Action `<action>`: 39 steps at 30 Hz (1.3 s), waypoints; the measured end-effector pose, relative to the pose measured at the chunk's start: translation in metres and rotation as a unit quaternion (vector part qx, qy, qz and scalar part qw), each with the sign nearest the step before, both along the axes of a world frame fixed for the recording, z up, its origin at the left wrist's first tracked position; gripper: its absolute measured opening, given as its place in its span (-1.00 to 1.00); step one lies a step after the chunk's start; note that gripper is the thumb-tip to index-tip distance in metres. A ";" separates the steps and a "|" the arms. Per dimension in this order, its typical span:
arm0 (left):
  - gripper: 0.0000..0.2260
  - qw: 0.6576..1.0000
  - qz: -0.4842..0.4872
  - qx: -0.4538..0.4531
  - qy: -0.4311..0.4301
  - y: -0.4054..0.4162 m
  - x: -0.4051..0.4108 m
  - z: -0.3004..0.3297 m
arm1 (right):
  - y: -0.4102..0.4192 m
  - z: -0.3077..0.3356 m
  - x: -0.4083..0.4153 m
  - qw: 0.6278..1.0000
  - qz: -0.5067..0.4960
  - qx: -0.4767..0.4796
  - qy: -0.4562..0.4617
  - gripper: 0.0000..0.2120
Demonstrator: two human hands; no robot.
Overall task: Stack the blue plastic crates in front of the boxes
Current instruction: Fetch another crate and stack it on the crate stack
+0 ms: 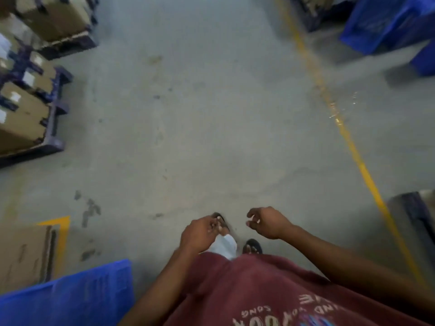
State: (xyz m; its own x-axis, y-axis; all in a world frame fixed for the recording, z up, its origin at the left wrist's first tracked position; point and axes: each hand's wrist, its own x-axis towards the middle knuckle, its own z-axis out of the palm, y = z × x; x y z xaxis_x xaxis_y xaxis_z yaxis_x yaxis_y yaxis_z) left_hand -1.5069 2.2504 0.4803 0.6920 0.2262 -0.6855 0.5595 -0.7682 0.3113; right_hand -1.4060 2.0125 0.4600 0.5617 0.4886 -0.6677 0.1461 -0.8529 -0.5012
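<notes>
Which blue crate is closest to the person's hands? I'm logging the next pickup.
The blue crate at lower left, beside the left hand; the other blue crates sit far off at upper right.

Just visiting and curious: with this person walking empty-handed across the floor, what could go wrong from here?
Likely risks: the person wears open sandals, so a dropped blue crate could hurt toes. The pallet corner juts near the yellow line, a trip hazard. Both the left hand and right hand are empty; the picture is blurred.
</notes>
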 end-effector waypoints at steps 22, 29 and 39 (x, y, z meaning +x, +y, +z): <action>-0.64 0.950 -0.304 -0.067 -0.011 -0.102 0.588 -0.005 | -0.097 0.017 0.396 0.919 -0.391 0.005 -0.052 -0.70; -0.70 0.952 -0.286 -0.107 -0.002 -0.208 0.747 -0.019 | -0.184 -0.012 0.551 0.911 -0.406 0.008 -0.073 -0.68; -0.71 0.946 -0.267 -0.169 -0.075 -0.408 0.991 0.027 | -0.364 0.040 0.816 0.905 -0.398 0.000 -0.150 -0.71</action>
State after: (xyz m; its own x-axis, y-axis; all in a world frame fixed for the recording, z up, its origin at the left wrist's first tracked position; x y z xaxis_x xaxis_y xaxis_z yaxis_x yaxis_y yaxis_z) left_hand -0.5159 1.8426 0.5072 0.7401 -0.3982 -0.5419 0.0496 -0.7713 0.6345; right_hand -0.5902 1.6486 0.4999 0.8916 -0.1501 -0.4271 -0.3849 -0.7483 -0.5404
